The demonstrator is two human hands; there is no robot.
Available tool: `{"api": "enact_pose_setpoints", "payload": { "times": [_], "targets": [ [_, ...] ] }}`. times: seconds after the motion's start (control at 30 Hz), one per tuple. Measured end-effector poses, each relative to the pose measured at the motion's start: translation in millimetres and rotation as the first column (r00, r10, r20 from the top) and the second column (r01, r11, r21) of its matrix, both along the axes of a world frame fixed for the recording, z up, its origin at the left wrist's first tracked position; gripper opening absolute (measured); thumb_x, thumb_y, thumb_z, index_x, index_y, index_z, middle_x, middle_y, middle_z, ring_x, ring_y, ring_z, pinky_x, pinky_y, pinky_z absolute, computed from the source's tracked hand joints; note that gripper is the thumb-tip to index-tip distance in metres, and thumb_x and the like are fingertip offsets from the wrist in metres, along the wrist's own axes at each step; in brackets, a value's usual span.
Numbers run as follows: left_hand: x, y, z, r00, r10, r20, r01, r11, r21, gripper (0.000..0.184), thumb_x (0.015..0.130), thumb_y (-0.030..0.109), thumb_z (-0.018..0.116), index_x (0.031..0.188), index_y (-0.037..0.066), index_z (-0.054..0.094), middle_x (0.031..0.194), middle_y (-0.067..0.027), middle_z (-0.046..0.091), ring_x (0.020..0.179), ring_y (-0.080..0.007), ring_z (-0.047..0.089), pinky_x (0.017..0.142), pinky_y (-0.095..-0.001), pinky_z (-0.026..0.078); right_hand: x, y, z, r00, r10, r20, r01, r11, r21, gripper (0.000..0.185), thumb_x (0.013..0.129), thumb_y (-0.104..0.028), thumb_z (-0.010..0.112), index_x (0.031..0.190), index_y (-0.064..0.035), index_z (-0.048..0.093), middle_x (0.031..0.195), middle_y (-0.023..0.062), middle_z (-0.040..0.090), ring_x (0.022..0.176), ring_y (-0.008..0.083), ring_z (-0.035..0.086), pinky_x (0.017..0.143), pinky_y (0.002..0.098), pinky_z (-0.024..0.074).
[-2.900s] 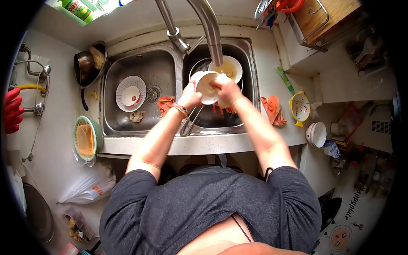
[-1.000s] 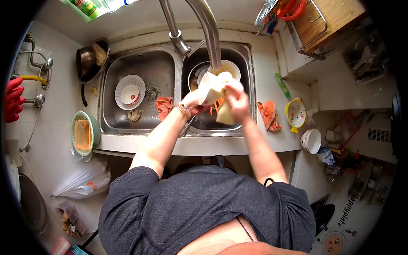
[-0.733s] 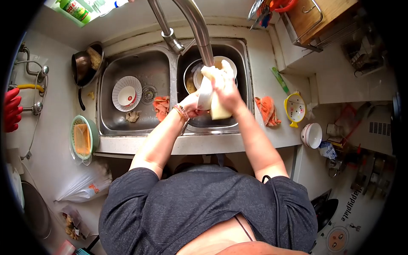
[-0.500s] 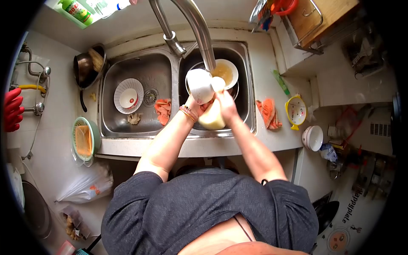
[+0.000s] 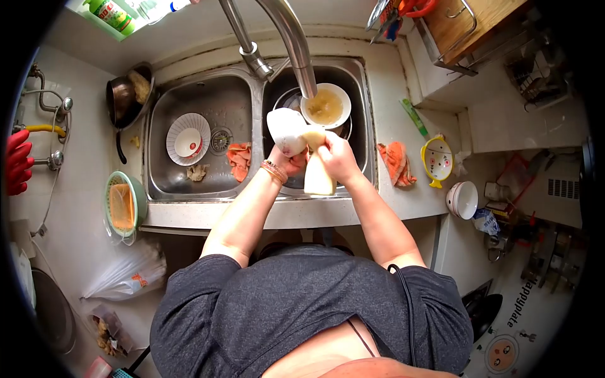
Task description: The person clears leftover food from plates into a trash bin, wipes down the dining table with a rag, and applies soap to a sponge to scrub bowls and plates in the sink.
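Observation:
Over the right basin, my left hand [image 5: 288,160] grips a white bowl [image 5: 286,129], tilted with its outside towards me. My right hand [image 5: 337,156] is closed on a pale yellow cloth [image 5: 319,176], which hangs down and touches the bowl's right side. Just behind my right hand, a white bowl of yellowish liquid [image 5: 326,106] rests on other dishes in the basin, below the faucet [image 5: 305,80]. Part of the metal pot or bowl under it is hidden.
The left basin [image 5: 220,173] holds a striped plate [image 5: 183,123] with a small bowl on it and an orange cloth [image 5: 239,160]. Another orange cloth [image 5: 396,164], a yellow strainer-like dish [image 5: 437,159] and stacked bowls [image 5: 465,200] stand right. A pan [image 5: 123,104] and green basket [image 5: 140,200] are left.
The bowl in my left hand has turned so its outside faces me. The pale cloth has come into my right hand and now hangs beside the bowl. The bowl of liquid is more visible.

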State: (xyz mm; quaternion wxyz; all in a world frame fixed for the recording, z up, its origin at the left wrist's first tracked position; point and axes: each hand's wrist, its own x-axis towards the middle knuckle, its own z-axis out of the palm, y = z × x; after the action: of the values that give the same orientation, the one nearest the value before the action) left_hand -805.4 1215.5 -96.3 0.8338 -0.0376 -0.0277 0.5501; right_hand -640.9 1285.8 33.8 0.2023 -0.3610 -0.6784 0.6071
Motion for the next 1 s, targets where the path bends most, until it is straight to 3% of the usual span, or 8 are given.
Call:
{"api": "enact_pose_setpoints", "payload": {
  "times": [0.07,0.13,0.27,0.43,0.57,0.73,0.87,1.0],
  "targets": [
    [6.7,12.0,34.0,0.762,0.093,-0.641,-0.473,0.756,-0.452,0.021,0.090,0.024,0.048,0.095,0.006,0.056,0.081,-0.0056,0.061,0.057,-0.0133,0.057,0.050,-0.0298,0.051,9.4,-9.5,-11.2,0.977,0.155,-0.144,-0.155,0.988,0.013,0.031,0.079,0.000,0.049,0.107,0.0023,0.062,0.093,0.0135,0.068,0.086,0.0183,0.065,0.079,0.0294,0.0501],
    [7.1,17.1,100.4,0.487,0.018,-0.873,-0.557,0.776,-0.295,0.016,0.089,0.005,0.047,0.102,0.002,0.056,0.082,-0.0067,0.062,0.054,-0.0089,0.056,0.032,-0.0171,0.037,6.2,-15.9,-13.7,0.977,-0.029,-0.213,0.048,0.995,0.085,0.031,0.079,0.003,0.048,0.106,0.0027,0.062,0.097,0.0119,0.067,0.088,0.0167,0.065,0.081,0.0279,0.0494],
    [-10.7,14.7,86.9,0.257,-0.025,-0.966,-0.559,0.812,-0.170,0.025,0.087,-0.001,0.041,0.109,0.001,0.053,0.077,-0.0142,0.064,0.047,-0.0154,0.059,0.035,-0.0214,0.046,3.5,14.7,24.5,0.930,-0.228,-0.289,0.238,0.971,0.002,0.033,0.082,0.002,0.045,0.112,0.0045,0.058,0.100,0.0077,0.063,0.086,0.0128,0.061,0.080,0.0262,0.0497],
    [-8.2,8.1,120.1,0.352,-0.043,-0.935,-0.358,0.917,-0.177,0.042,0.084,-0.005,0.040,0.123,0.006,0.031,0.088,-0.0138,0.062,0.049,-0.0183,0.061,0.039,-0.0234,0.051,-25.7,25.8,16.7,0.961,-0.220,0.170,-0.049,0.469,0.882,0.027,0.078,-0.010,0.060,0.104,-0.0023,0.058,0.100,0.0171,0.056,0.086,0.0333,0.055,0.080,0.0386,0.0475],
    [0.1,2.2,131.7,0.135,-0.063,-0.989,-0.439,0.891,-0.117,0.063,0.073,-0.003,0.046,0.131,0.012,0.025,0.097,-0.0118,0.056,0.062,-0.0200,0.064,0.042,-0.0271,0.055,-67.7,21.1,7.4,0.807,-0.251,0.534,-0.373,0.483,0.792,0.020,0.076,-0.012,0.057,0.093,-0.0018,0.060,0.094,0.0113,0.057,0.090,0.0279,0.052,0.081,0.0369,0.0448],
    [-29.8,-8.3,124.6,0.009,-0.012,-1.000,-0.221,0.975,-0.013,0.061,0.074,-0.001,0.051,0.132,0.014,0.038,0.099,-0.0041,0.056,0.076,-0.0110,0.059,0.053,-0.0244,0.054,-87.5,20.2,-35.4,0.981,0.152,0.116,-0.182,0.930,0.321,0.027,0.078,-0.009,0.060,0.103,0.0013,0.062,0.097,0.0177,0.066,0.092,0.0271,0.064,0.081,0.0344,0.0490],
    [-65.6,-20.2,136.7,0.003,-0.051,-0.999,-0.176,0.983,-0.051,0.066,0.071,-0.003,0.053,0.134,0.013,0.040,0.113,-0.0073,0.055,0.085,-0.0143,0.061,0.053,-0.0245,0.054,-101.9,21.2,-12.5,0.733,0.557,0.391,-0.667,0.703,0.249,0.029,0.080,-0.017,0.061,0.108,-0.0081,0.065,0.095,0.0141,0.067,0.089,0.0261,0.064,0.082,0.0359,0.0492],
    [-78.9,-31.8,147.3,-0.293,-0.049,-0.955,-0.110,0.994,-0.017,0.063,0.074,-0.004,0.050,0.134,0.012,0.041,0.116,-0.0124,0.057,0.100,-0.0218,0.059,0.067,-0.0323,0.055,-122.1,-11.7,67.5,0.437,0.440,0.785,-0.852,0.481,0.205,0.022,0.083,-0.022,0.057,0.097,-0.0088,0.069,0.093,0.0120,0.066,0.093,0.0280,0.062,0.081,0.0392,0.0491]
  ]
}}
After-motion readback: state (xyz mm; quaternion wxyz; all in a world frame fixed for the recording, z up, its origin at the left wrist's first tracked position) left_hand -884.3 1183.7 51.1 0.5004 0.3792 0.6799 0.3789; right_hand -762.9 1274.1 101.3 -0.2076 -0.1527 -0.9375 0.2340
